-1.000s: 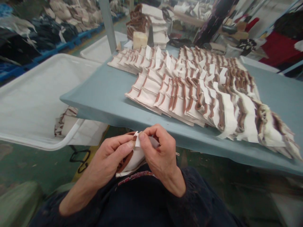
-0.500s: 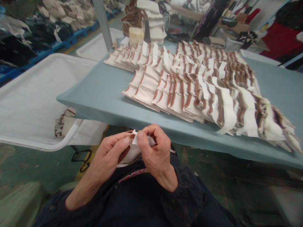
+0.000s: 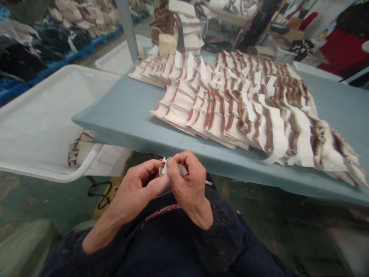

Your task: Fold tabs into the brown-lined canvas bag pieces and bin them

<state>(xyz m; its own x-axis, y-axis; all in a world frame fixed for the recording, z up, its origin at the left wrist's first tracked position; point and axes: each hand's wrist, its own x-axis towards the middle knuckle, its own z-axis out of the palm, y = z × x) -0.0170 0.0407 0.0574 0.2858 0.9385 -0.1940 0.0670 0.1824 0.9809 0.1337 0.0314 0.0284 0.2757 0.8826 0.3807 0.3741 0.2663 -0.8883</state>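
Observation:
In front of my lap, my two hands meet over a cream fabric piece (image 3: 183,171) with brown at its edge. My right hand (image 3: 188,184) is closed, its thumb and index finger pinching a small white tag (image 3: 165,167) at the brown edge. On the other side my left hand (image 3: 141,186) curls round the near end of the piece, thumb underneath the tag and fingertips behind it. Most of the piece is hidden by my fingers. Beyond my hands, many similar cream pieces with brown edges (image 3: 180,102) lie in overlapping rows on a blue-grey covered table (image 3: 127,119).
White paper strips (image 3: 275,127) lie across the rows. At the left stands a large white plastic bin (image 3: 57,111), its rim close to the table corner. Stacked fabric (image 3: 187,29) and a metal post (image 3: 128,30) stand at the back. Blue pallets (image 3: 89,50) hold piles behind.
My left thumb has slid down and my left fingers have shifted round the edge of the piece, showing more of the tag. My right hand keeps its pinch, nearly in place.

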